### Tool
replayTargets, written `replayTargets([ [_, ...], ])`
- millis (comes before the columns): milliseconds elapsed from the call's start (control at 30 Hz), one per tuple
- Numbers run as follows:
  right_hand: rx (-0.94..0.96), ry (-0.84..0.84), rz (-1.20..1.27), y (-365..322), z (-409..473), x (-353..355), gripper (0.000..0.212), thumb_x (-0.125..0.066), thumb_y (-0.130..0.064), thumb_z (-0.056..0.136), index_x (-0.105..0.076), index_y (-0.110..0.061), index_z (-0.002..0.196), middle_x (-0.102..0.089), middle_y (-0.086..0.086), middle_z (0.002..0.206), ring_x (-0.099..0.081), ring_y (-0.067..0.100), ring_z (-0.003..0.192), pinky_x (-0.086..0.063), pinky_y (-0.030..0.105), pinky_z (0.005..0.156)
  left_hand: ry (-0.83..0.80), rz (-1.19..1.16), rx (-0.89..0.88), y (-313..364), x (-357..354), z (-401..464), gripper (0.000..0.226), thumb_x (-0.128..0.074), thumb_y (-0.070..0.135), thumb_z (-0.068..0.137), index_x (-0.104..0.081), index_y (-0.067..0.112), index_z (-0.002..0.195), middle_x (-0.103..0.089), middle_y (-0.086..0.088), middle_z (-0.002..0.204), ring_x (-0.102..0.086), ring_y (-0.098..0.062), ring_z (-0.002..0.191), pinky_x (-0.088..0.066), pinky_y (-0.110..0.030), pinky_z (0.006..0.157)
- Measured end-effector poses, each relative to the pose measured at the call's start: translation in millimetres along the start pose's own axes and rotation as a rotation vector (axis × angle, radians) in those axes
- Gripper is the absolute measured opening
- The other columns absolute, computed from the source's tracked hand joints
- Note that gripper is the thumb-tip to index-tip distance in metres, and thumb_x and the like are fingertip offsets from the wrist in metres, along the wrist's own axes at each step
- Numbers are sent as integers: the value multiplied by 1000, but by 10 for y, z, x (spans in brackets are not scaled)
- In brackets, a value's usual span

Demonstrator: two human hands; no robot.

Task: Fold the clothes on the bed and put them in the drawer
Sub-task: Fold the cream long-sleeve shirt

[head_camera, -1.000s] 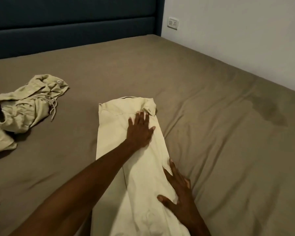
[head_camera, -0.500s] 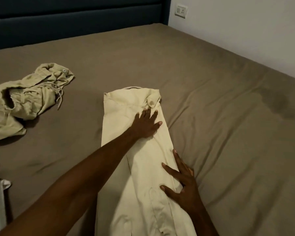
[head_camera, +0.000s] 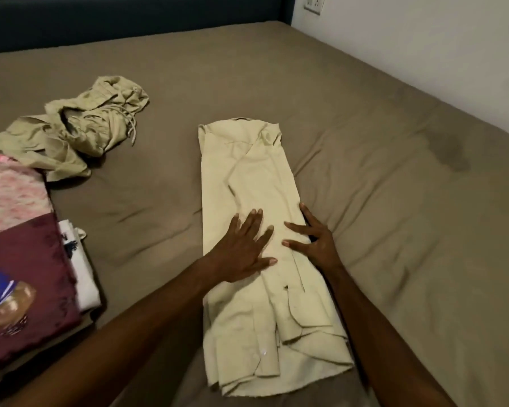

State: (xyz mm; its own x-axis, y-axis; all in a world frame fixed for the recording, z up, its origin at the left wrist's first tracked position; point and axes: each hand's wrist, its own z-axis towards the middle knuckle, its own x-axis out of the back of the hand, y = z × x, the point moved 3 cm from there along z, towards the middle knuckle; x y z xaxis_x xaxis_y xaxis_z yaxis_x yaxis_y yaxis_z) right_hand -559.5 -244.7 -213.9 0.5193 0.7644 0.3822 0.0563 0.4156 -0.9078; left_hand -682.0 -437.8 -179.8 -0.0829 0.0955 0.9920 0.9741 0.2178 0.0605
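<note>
The left hand point(head_camera: 241, 251) is sliding back down the cream shirt point(head_camera: 256, 183), away from the collar, and is now pressing flat on its middle just beside the right hand point(head_camera: 312, 239). The view is pulling back, bringing the shirt's hem and a stack of folded clothes point(head_camera: 24, 259) into sight at the left.

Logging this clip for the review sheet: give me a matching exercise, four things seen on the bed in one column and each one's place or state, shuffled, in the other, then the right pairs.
Things:
1. cream shirt
2. olive garment
3. maroon cloth
4. left hand

Places or states:
A. crumpled, far left of the bed
B. top of the pile at the left edge
C. folded into a long strip, mid-bed
D. flat, fingers spread, pressing the strip beside the right hand

Pairs: 1-C, 2-A, 3-B, 4-D
</note>
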Motion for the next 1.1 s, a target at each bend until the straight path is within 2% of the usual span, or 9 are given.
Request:
replayTargets([
  [100, -39, -83, -166, -261, -40, 56, 35, -82, -19, 89, -76, -15, 123, -33, 0, 166, -34, 1, 149, -32, 42, 124, -20, 27, -2, -25, 116, -553, 93, 16, 71, 93, -8, 15, 164, 7, -23, 168, 4, -36, 157, -13, -64, 122],
  [233, 120, -126, -462, -469, -459, 319, 38, -62, -1, 98, -71, -15, 132, -38, 13, 162, -34, 3, 147, -38, 43, 119, -14, 35, 111, -86, 106, -1439, 92, -49, 35, 96, 15, 24, 162, 26, -12, 165, 17, -30, 155, -1, -49, 127],
  [333, -34, -76, -534, -428, -1206, 521, 60, -62, 0, 97, -57, -37, 145, -32, 3, 166, -33, 17, 152, -34, 46, 122, 65, -178, 111, 50, -163, -2096, 84, -42, 36, 100, 20, 38, 157, 17, -4, 165, 7, -22, 156, -10, -39, 128],
  [500, -61, -49, -291, -484, -1653, 535, 60, -75, -22, 95, -54, -41, 147, -32, -16, 166, -29, 4, 152, -37, 43, 122, 265, -256, 85, 108, -408, -2237, 80, -39, 65, 96, -5, 38, 163, -18, -7, 169, -20, -21, 155, -30, -37, 120],
  [733, 99, -300, -494, -544, -1384, 278, 49, -60, -68, 92, -71, -39, 129, -19, 0, 172, -11, 16, 159, -11, 33, 125, 288, -68, -165, 188, -468, -1582, 52, -51, 33, 90, -57, 33, 142, -52, -2, 153, -45, -20, 143, -26, -41, 117],
  [800, -74, -354, -328, -624, -1133, 359, 56, -64, -62, 91, -69, -27, 135, -38, 4, 164, -31, 19, 153, -24, 40, 122, 361, -252, -178, 221, -210, -1400, 37, -53, 22, 86, -74, 25, 117, -73, 4, 123, -64, -15, 119, -38, -39, 110],
  [933, -333, -221, -27, -995, -387, 321, 24, -72, -21, 93, -70, -13, 70, -69, 2, 81, -57, 17, 77, -44, 40, 68, 259, -1006, 246, -106, 334, -949, 16, -54, 23, 76, -64, 12, 72, -67, -1, 72, -63, -13, 69, -46, -30, 64],
  [1000, -494, -122, 68, -872, -19, 255, 23, -81, -36, 89, -77, -14, 92, -78, 4, 97, -69, 19, 88, -57, 36, 79, 315, -1450, 531, -463, 458, -680, 36, -65, 34, 69, -70, 2, 86, -71, -4, 85, -66, -18, 85, -54, -35, 75],
  [1100, -695, -59, 307, -410, 290, 201, 92, -100, -54, 52, -70, -5, 124, -77, 11, 113, -74, 31, 104, -57, 48, 98, 316, -1811, 793, -810, 243, -445, 63, -93, 49, 64, -74, 9, 109, -78, -8, 103, -74, -30, 98, -59, -49, 91],
])
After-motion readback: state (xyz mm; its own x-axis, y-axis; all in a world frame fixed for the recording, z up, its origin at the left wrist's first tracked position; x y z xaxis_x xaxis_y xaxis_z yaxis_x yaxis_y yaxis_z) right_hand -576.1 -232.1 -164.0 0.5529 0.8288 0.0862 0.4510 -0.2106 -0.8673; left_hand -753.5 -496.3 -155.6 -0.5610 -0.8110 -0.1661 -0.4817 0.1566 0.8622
